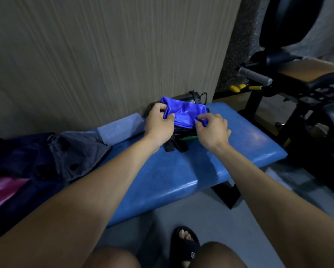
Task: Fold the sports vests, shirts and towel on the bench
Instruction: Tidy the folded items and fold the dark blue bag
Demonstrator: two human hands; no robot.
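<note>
At the far left of the bench (210, 167) a heap of unfolded clothes lies bunched: a pink shiny piece (1, 188) at the edge, dark navy cloth (17, 151) over it, and a grey shirt (73, 149) with dark buttons crumpled against them. Just right of the shirt a pale blue towel (119, 126) lies against the wall (104, 55), flat and squared off.

The left hand (158, 124) comes next, its forearm reaching up from the lower left, palm down. Its fingers are curled in and, with the thumb, pinch the left edge of a bright blue vest (183, 113). The vest lies folded small on top of a dark stack (178, 140) of folded cloth near the wall, with black straps and a strip of green showing at the stack's front edge.

The right hand (212, 128) mirrors it, forearm reaching in from the lower right, palm down. Thumb and forefinger pinch the vest's right front corner; the other fingers are loosely bent and rest on the stack and bench top beside it.

Behind the vest a black bottle (187, 96) lies against the wall. Right of the bench stands a dark exercise machine (290, 78) with a grey foam handle (254, 75). Below, a foot in a black slide (185, 246) rests on the grey floor.
</note>
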